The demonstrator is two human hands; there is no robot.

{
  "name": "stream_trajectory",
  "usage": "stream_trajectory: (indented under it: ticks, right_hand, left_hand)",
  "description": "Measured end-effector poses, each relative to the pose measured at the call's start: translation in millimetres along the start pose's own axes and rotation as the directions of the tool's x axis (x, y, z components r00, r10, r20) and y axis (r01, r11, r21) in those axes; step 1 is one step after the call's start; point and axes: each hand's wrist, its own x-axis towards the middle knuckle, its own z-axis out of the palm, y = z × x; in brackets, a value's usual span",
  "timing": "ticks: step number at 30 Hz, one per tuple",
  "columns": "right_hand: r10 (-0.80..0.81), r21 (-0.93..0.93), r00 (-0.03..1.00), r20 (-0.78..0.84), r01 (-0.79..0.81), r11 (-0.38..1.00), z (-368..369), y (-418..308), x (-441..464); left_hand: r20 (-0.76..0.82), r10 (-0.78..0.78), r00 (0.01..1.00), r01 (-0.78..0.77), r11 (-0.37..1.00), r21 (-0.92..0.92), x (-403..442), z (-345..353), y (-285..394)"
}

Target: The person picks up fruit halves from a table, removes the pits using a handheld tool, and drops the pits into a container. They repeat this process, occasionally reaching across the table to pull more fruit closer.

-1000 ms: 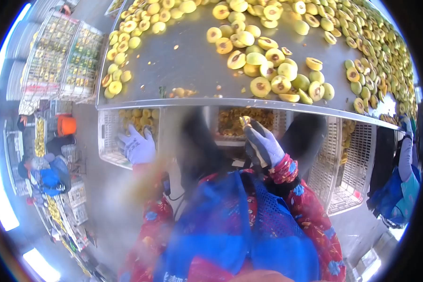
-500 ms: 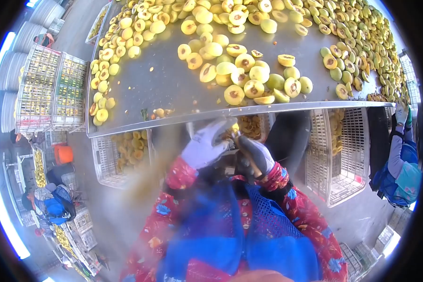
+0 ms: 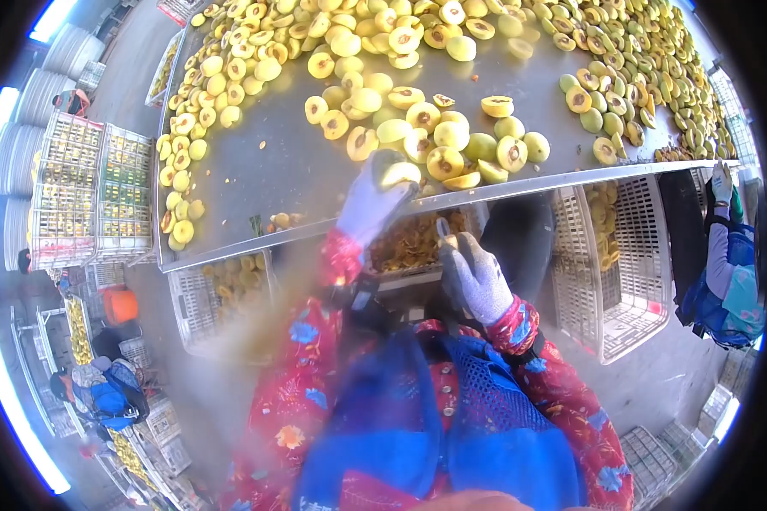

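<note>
1. The left hand [image 3: 373, 200], gloved, has its fingers curled round a pale yellow fruit half [image 3: 400, 175] at the bench's [image 3: 298, 183] near edge.
2. Cut halves beyond look yellow-green, some brown-centred.
3. The right hand [image 3: 477, 277] grips a small metal-tipped tool [image 3: 443, 230].

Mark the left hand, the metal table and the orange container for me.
Left hand [image 3: 369, 206]: head view, on the back of the glove.
Metal table [image 3: 273, 166]: head view, on a bare patch of its top.
Orange container [image 3: 120, 305]: head view, middle of its visible side.
</note>
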Motion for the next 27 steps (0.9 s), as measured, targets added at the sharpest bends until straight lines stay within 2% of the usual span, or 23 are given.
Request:
stream_trajectory:
  ticks: [1,2,3,5,6,7,9,11,12,15,16,18,19,20,21,22,23,24,25,26,27]
  right_hand:
    - [-0.116,-0.065,0.993,0.000,0.116,0.991,3.2,-5.1,1.7]
    - [-0.231,-0.129,0.973,0.008,0.230,0.965,7.4,-8.1,2.8]
    - [-0.285,-0.238,0.958,0.004,0.278,0.931,12.1,-8.8,2.7]
    - [-0.394,-0.444,0.919,0.015,0.360,0.821,22.8,-12.0,3.9]
    - [-0.390,-0.440,0.920,0.027,0.361,0.822,26.3,-22.2,3.9]
    - [-0.380,-0.449,0.924,0.034,0.354,0.820,29.4,-25.4,3.2]
    - [-0.356,-0.471,0.933,0.049,0.336,0.816,34.0,-27.2,0.5]
    - [-0.344,-0.456,0.938,0.053,0.329,0.827,38.8,-23.5,-0.7]
    - [-0.338,-0.448,0.939,0.054,0.326,0.833,40.8,-22.2,-1.3]
    - [-0.278,-0.450,0.956,0.096,0.291,0.844,44.5,-21.8,-3.6]
    - [-0.313,-0.397,0.943,0.112,0.331,0.856,46.3,-16.8,-3.6]
    - [-0.390,-0.286,0.911,0.137,0.413,0.865,48.3,-3.4,0.5]
    - [-0.188,-0.052,0.964,0.190,0.201,0.978,46.0,-9.0,1.8]
    - [0.004,0.167,0.958,0.287,-0.054,0.984,41.1,-21.1,3.7]
    - [0.162,0.345,0.895,0.416,-0.321,0.882,36.9,-32.1,4.9]
    - [0.354,0.477,0.785,0.509,-0.599,0.643,34.3,-39.4,5.5]
    - [0.212,0.603,0.701,0.681,-0.701,0.380,34.4,-29.2,6.0]
    - [0.011,0.620,0.622,0.783,-0.781,0.081,34.9,-8.3,6.9]
    - [-0.218,0.521,0.559,0.800,-0.827,-0.212,38.2,-0.1,7.3]
    - [-0.223,0.520,0.583,0.782,-0.806,-0.283,43.0,4.6,5.8]
    - [-0.210,0.563,0.620,0.756,-0.780,-0.274,41.8,5.8,2.0]
  left_hand:
    - [0.064,-0.052,0.997,0.069,0.951,-0.303,-11.4,-2.9,3.6]
    - [0.046,0.091,0.995,-0.083,0.984,-0.157,-23.6,-5.0,5.5]
    - [0.047,0.231,0.972,-0.231,0.973,-0.006,-37.2,-7.2,6.3]
    - [-0.025,0.141,0.990,-0.143,0.972,-0.188,-59.8,-7.8,-2.5]
    - [-0.035,-0.108,0.994,0.075,0.855,-0.513,-68.5,-5.2,-15.3]
    - [0.042,-0.338,0.940,0.246,0.587,-0.771,-73.4,-4.2,-22.7]
    - [0.215,-0.155,0.964,0.260,0.711,-0.654,-90.2,-12.7,35.3]
    - [-0.035,-0.176,0.984,0.139,0.870,-0.473,-94.9,6.0,32.5]
    - [-0.189,-0.110,0.976,0.042,0.942,-0.334,-93.2,13.6,18.1]
    - [-0.273,0.148,0.950,-0.148,0.989,0.020,-93.2,13.4,-4.4]
    - [-0.251,-0.032,0.968,-0.029,0.971,-0.236,-95.6,16.8,12.9]
    - [-0.296,0.075,0.952,-0.131,0.976,-0.176,-93.7,18.9,-9.1]
    - [-0.301,0.083,0.950,-0.146,0.970,-0.192,-93.8,20.6,-12.2]
    - [-0.307,0.091,0.947,-0.160,0.965,-0.208,-93.8,22.3,-14.5]
    - [-0.295,0.055,0.954,-0.139,0.952,-0.271,-94.6,24.8,-11.5]
    - [-0.284,0.020,0.959,-0.118,0.935,-0.333,-95.1,25.8,-9.6]
    - [-0.283,0.097,0.954,-0.179,0.944,-0.279,-94.5,24.7,-13.6]
    - [-0.276,0.175,0.945,-0.240,0.945,-0.223,-92.7,22.8,-21.2]
    - [-0.266,0.249,0.931,-0.298,0.940,-0.166,-92.3,21.7,-22.3]
    - [-0.286,0.043,0.957,-0.164,0.897,-0.411,-92.9,21.2,-21.1]
    - [-0.294,-0.163,0.942,-0.068,0.764,-0.642,-93.3,20.6,-17.7]
